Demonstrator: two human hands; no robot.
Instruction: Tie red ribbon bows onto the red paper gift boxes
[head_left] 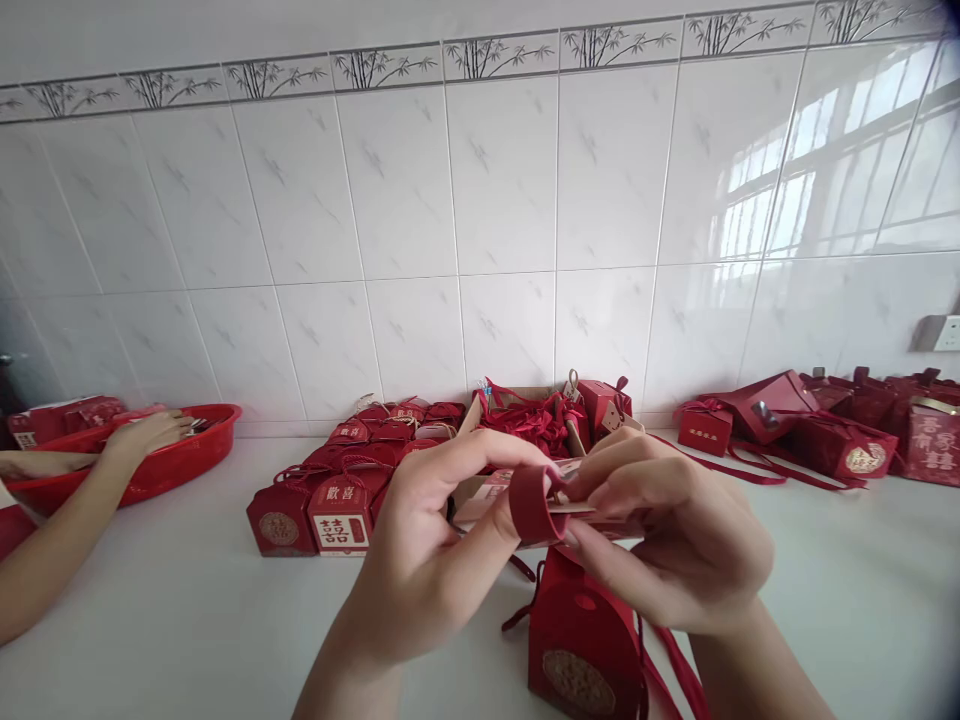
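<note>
In the middle of the view my left hand [442,550] is closed, thumb and fingers pinching a wide dark-red strap [525,505] bent into a loop. My right hand [675,530] grips the other side, its fingertips pressed at the loop's opening. Behind the strap, both hands hold a small red and cream gift box [491,490] off the table; much of it is hidden by my fingers. Directly below stands a red gift box [574,640] with a round gold emblem and cords. A loose red ribbon [679,665] trails beside it.
Several finished-looking red boxes [341,510] cluster behind my left hand. An open carton [517,420] of red ribbons stands against the tiled wall [510,180]. More red boxes [844,445] lie at right. At left, a co-worker's hand [150,432] reaches into a red basin [176,465].
</note>
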